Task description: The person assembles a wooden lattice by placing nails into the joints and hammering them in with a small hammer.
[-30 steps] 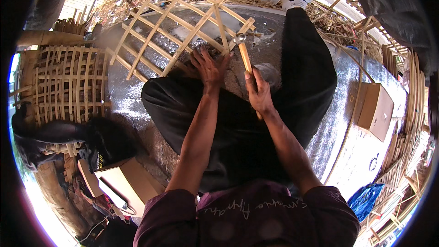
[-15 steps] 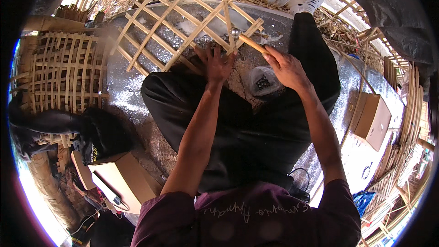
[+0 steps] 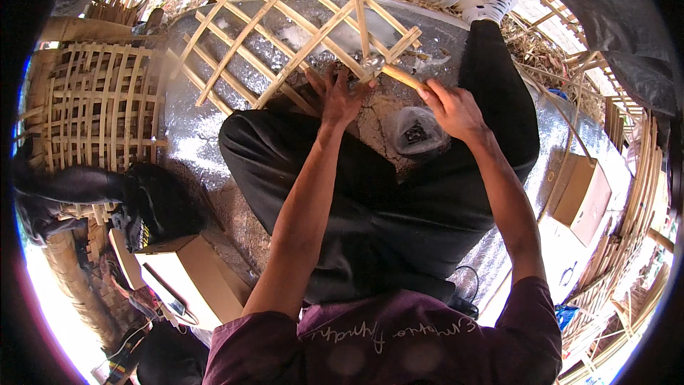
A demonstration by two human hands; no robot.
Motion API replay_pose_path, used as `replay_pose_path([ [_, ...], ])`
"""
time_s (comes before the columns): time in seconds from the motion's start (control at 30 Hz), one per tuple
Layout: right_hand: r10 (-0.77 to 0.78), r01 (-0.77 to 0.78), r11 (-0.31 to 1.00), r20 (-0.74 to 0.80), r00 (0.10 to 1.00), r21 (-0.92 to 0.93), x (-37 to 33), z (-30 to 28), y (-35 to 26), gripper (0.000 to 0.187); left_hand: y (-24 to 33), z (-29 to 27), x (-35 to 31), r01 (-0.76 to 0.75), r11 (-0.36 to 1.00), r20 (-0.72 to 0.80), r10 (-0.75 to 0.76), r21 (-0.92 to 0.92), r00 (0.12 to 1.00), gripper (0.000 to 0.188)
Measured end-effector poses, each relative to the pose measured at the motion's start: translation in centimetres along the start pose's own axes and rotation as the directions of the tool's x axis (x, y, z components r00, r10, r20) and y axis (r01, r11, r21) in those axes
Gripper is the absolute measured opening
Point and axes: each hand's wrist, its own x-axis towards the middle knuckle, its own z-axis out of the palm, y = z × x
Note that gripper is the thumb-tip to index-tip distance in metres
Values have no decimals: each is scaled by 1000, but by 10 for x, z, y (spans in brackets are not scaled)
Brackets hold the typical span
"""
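A lattice of crossed bamboo strips (image 3: 313, 48) lies in front of me, its near corner between my knees. My left hand (image 3: 343, 102) grips that near corner, with the thumb beside a joint of the strips. Whether a nail is between its fingers, I cannot tell. In my right hand (image 3: 457, 112) is a hammer (image 3: 401, 75), held by its wooden handle. The metal head is at the joint, close to my left thumb. A clear plastic bag (image 3: 415, 134) of small dark pieces sits just below the hammer, by my right leg.
A woven bamboo panel (image 3: 100, 100) lies at the left, with a black bag (image 3: 165, 207) beside it. Cardboard boxes stand at lower left (image 3: 206, 274) and right (image 3: 581, 189). Bamboo strips (image 3: 638, 192) are stacked along the far right. My crossed legs border the work.
The hammer head has come down toward the lattice's near joint, and my right hand has lowered a little. My left hand keeps its place on the lattice. The whole view has shifted slightly.
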Motion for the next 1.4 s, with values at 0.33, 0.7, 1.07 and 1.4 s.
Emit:
replay_pose_path([
  [0.33, 19, -20, 987, -9, 1000, -162, 2, -2, 8, 26, -12, 15, 7, -120, 991, -46, 122, 62, 991, 52],
  [0.7, -47, 37, 992, -77, 996, -118, -1, 5, 7, 22, -16, 17, 1, -99, 995, -80, 99, 6, 992, 57],
  [1.07, 15, -15, 1000, -135, 991, 7, -7, 20, 18, 28, -2, 7, 1, -104, 994, -104, 106, 18, 989, 71],
  [1.4, 108, -90, 993, -250, 962, 81, -9, 20, 14, 23, -2, -10, -9, -101, 995, -47, 100, -24, 994, 61],
])
